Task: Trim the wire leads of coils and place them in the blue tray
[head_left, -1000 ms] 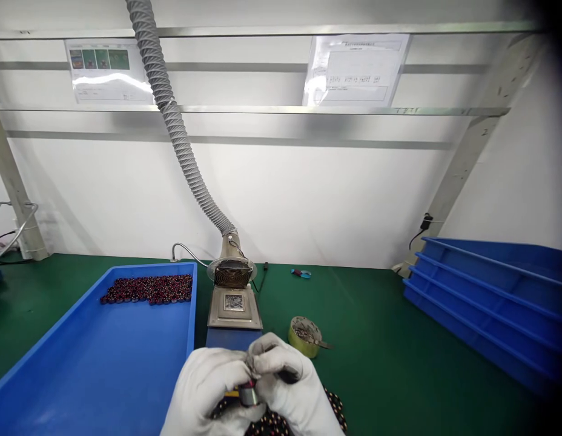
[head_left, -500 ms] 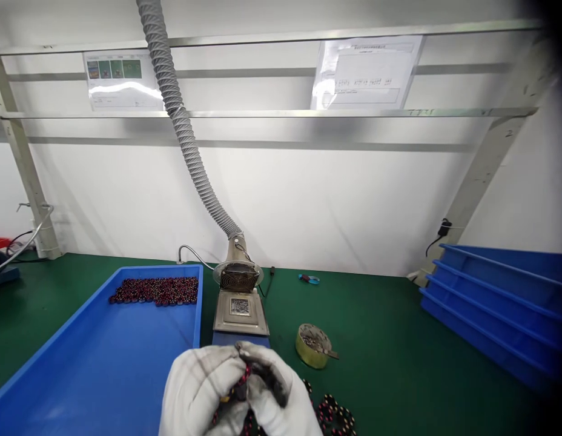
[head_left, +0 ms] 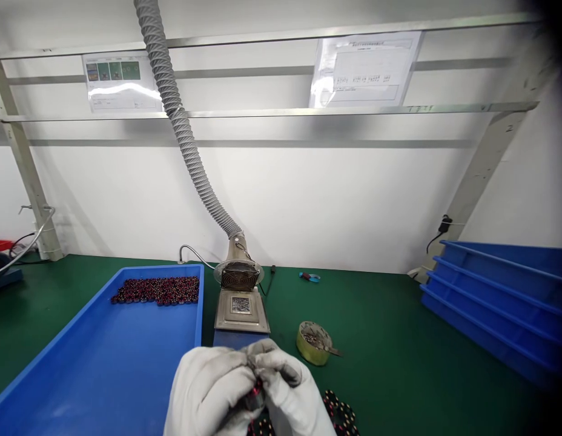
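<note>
Both my hands wear white gloves with grey-stained fingertips and meet at the bottom centre. My left hand (head_left: 208,387) is closed around a small dark round part with red on it (head_left: 255,396), whose exact kind I cannot make out. The thumb and fingers of my right hand (head_left: 292,390) pinch at the top of that part, touching the left fingertips. Whatever lies between the right fingertips is hidden. Beneath and right of the hands, several dark pieces with red and gold dots (head_left: 340,415) lie on the green table.
At left stands a blue tray (head_left: 112,363) with many dark red-dotted pieces (head_left: 158,290) along its far end. A metal solder-pot-like heater (head_left: 241,309) sits under a grey duct hose (head_left: 185,133). Right of it are a yellow-green tin (head_left: 314,351) and stacked blue trays (head_left: 494,303).
My hands have shifted slightly right and the right fingers have closed in over the part. The part is turned, and its dark rounded side now shows between the hands.
</note>
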The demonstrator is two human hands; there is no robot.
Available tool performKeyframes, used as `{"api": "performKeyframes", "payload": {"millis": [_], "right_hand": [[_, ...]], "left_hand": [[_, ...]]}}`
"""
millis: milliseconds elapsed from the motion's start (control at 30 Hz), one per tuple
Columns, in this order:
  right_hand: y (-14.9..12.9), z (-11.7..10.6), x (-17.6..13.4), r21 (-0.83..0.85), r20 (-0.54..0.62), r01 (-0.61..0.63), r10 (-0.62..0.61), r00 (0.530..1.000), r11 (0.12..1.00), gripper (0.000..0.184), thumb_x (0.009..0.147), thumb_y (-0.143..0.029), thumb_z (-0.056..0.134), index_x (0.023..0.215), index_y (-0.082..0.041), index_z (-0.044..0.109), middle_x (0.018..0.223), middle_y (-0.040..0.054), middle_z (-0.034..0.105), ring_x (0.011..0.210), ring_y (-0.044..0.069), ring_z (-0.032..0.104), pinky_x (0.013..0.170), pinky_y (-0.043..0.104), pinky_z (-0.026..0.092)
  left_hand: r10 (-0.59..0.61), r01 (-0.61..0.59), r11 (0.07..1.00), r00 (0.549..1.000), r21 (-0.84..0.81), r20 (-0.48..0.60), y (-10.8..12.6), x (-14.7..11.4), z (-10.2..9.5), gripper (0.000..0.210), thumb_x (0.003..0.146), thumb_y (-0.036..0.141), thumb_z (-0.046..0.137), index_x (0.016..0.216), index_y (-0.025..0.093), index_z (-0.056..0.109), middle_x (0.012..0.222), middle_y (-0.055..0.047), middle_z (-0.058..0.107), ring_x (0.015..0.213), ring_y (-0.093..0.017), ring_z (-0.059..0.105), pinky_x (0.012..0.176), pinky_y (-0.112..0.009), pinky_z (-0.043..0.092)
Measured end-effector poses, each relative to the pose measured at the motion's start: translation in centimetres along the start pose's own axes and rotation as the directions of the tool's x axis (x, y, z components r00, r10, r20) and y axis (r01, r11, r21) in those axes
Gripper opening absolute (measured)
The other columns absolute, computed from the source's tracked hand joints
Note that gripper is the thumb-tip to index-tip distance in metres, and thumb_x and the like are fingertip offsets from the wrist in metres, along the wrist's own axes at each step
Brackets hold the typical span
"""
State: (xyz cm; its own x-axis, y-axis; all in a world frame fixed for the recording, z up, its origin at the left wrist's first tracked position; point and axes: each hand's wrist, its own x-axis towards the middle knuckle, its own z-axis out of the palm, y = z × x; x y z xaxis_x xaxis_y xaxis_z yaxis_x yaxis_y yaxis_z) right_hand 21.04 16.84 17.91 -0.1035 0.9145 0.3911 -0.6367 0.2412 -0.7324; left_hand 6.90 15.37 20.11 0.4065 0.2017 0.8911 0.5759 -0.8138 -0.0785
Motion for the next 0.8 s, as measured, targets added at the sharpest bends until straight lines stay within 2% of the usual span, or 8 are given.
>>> {"api": "performKeyframes", "payload": {"millis": [100, 167, 367, 467, 533, 633, 700, 800], "right_hand": [[0.0, -0.6, 0.0, 0.286, 0.008, -0.192, 0.198, 0.98, 0.939, 0.017, 0.061, -0.037, 0.078, 0.069, -0.024, 0.073, 0.072, 0.0009, 0.069, 0.068, 0.013, 0.063, 0.068, 0.025, 0.051], [-0.3, -0.8, -0.1, 0.366, 0.0, -0.265, 0.285, 0.959, 0.892, 0.019, 0.065, -0.038, 0.076, 0.079, -0.026, 0.073, 0.083, 0.0017, 0.071, 0.077, 0.014, 0.064, 0.073, 0.026, 0.051], [0.2, -0.7, 0.1, 0.033, 0.044, -0.245, 0.243, 0.969, 0.969, 0.027, 0.057, -0.031, 0.082, 0.078, -0.018, 0.072, 0.081, 0.0062, 0.072, 0.076, 0.017, 0.066, 0.074, 0.029, 0.05], [0.7, -0.5, 0.1, 0.036, 0.019, -0.265, 0.265, 0.964, 0.964, 0.028, 0.057, -0.03, 0.082, 0.079, -0.018, 0.07, 0.076, 0.0049, 0.071, 0.071, 0.017, 0.065, 0.075, 0.033, 0.05], [1.2, -0.6, 0.2, 0.076, 0.006, -0.272, 0.272, 0.962, 0.959, 0.027, 0.054, -0.028, 0.083, 0.075, -0.018, 0.069, 0.073, 0.0037, 0.07, 0.068, 0.017, 0.064, 0.073, 0.033, 0.051], [2.2, -0.8, 0.5, 0.117, 0.031, -0.294, 0.292, 0.956, 0.949, 0.026, 0.054, -0.028, 0.083, 0.073, -0.019, 0.068, 0.075, 0.0041, 0.069, 0.068, 0.017, 0.064, 0.068, 0.032, 0.053], [2.9, -0.7, 0.6, 0.142, 0.052, -0.296, 0.292, 0.955, 0.945, 0.027, 0.053, -0.028, 0.083, 0.073, -0.02, 0.068, 0.075, 0.0041, 0.069, 0.068, 0.017, 0.064, 0.066, 0.031, 0.053], [3.2, -0.5, 0.6, 0.148, 0.073, -0.285, 0.277, 0.958, 0.947, 0.028, 0.051, -0.026, 0.085, 0.073, -0.02, 0.069, 0.076, 0.0045, 0.07, 0.07, 0.018, 0.065, 0.071, 0.032, 0.053]], "left_hand": [[-0.016, 0.015, 0.999, 1.0, -0.046, -0.006, 0.4, 0.3, 0.1, 0.019, 0.091, 0.032, 0.049, 0.091, 0.014, 0.057, 0.087, -0.007, 0.068, 0.084, -0.016, 0.064, 0.076, -0.025, 0.052], [-0.058, 0.054, 0.996, 0.997, -0.077, -0.043, 0.4, 0.0, 0.3, 0.016, 0.089, 0.029, 0.054, 0.093, 0.014, 0.056, 0.086, -0.006, 0.068, 0.085, -0.016, 0.063, 0.078, -0.025, 0.051], [-0.148, 0.149, 0.989, 0.985, 0.004, -0.09, -0.2, -1.8, 0.7, 0.021, 0.086, 0.029, 0.059, 0.1, 0.015, 0.056, 0.098, -0.008, 0.065, 0.097, -0.019, 0.058, 0.086, -0.029, 0.048], [-0.141, 0.14, 0.99, 0.988, -0.013, -0.06, -0.5, -1.8, 0.4, 0.022, 0.087, 0.028, 0.057, 0.104, 0.015, 0.056, 0.099, -0.009, 0.066, 0.098, -0.018, 0.059, 0.087, -0.029, 0.048], [-0.182, 0.177, 0.976, 0.983, -0.127, -0.027, -0.5, -1.5, 0.1, 0.026, 0.085, 0.025, 0.06, 0.109, 0.016, 0.054, 0.099, -0.008, 0.066, 0.095, -0.017, 0.06, 0.084, -0.027, 0.051], [-0.261, 0.253, 0.903, 0.965, -0.348, 0.025, -0.7, -1.2, -0.1, 0.028, 0.085, 0.03, 0.06, 0.111, 0.022, 0.056, 0.101, -0.006, 0.066, 0.095, -0.018, 0.061, 0.082, -0.026, 0.053], [-0.34, 0.306, 0.835, 0.94, -0.458, 0.01, -0.7, -1.4, 0.0, 0.016, 0.084, 0.033, 0.061, 0.098, 0.025, 0.063, 0.092, -0.001, 0.068, 0.09, -0.017, 0.062, 0.086, -0.025, 0.05], [-0.552, 0.407, 0.658, 0.833, -0.633, -0.039, -0.6, -1.6, 0.2, 0.012, 0.081, 0.033, 0.064, 0.071, 0.025, 0.065, 0.069, 0.005, 0.067, 0.072, -0.014, 0.063, 0.085, -0.024, 0.049]]}}
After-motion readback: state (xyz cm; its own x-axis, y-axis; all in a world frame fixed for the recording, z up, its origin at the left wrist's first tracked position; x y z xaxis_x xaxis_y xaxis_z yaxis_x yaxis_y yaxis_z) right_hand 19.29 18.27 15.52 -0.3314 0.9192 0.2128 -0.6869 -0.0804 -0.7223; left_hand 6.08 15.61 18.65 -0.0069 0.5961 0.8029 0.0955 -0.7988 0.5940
